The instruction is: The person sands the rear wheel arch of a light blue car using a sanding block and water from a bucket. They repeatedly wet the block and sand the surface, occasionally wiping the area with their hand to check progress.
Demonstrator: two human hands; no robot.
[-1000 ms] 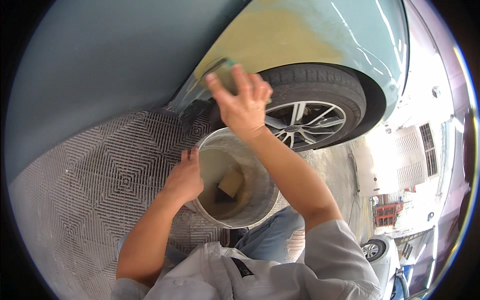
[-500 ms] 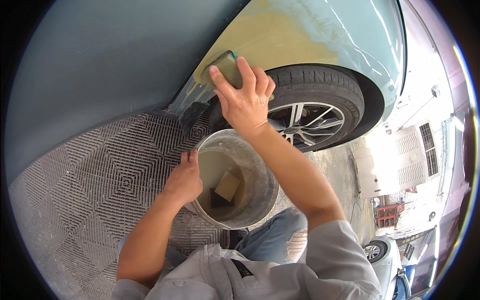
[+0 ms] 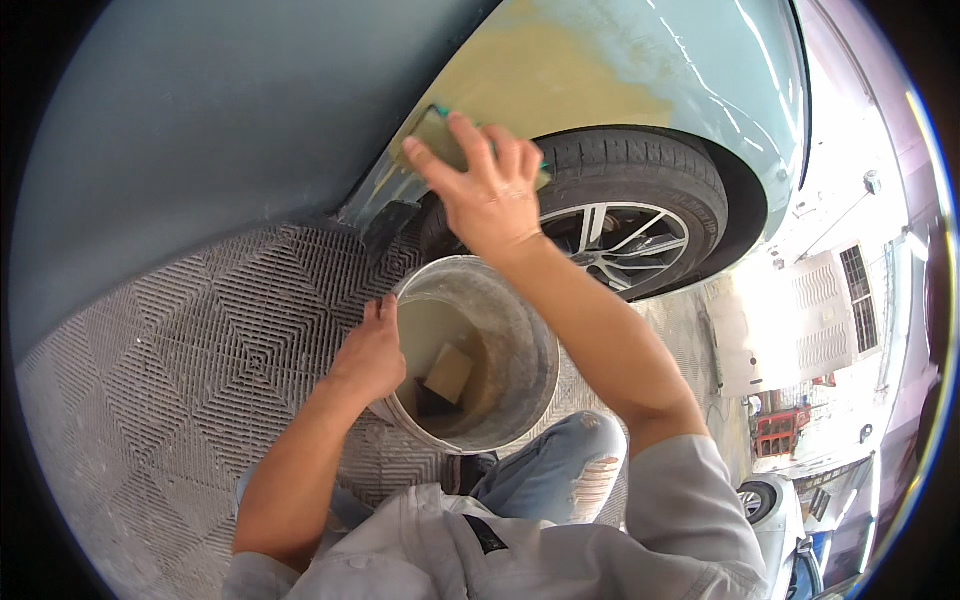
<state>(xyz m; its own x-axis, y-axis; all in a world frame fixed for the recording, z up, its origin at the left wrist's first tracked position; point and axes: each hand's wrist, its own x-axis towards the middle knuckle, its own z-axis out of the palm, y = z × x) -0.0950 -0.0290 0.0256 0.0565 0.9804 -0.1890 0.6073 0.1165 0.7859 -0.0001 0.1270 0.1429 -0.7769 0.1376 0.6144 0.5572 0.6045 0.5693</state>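
My right hand (image 3: 493,203) is closed round a sanding block (image 3: 438,138), yellowish with teal edges. The block lies against the lower edge of a yellow filler patch (image 3: 545,70) on the pale blue car fender (image 3: 720,55), just left of the wheel arch; my palm hides part of it. My left hand (image 3: 368,355) grips the left rim of a grey bucket (image 3: 525,335), thumb and fingers over the edge. Cloudy water stands in the bucket. A tan block (image 3: 450,374) and a dark flat piece (image 3: 433,402) lie in it, one partly over the other.
A black tyre (image 3: 660,180) with a spoked wheel stands right behind the bucket. On the left hangs a large dark grey car panel (image 3: 220,110). Ridged grey mats (image 3: 240,350) cover the floor. My bent knee (image 3: 585,455) is beside the bucket. Another car (image 3: 785,530) stands far right.
My right hand and the sanding block have shifted a little to the left along the fender. My left hand stays on the bucket rim. My knee has moved slightly right.
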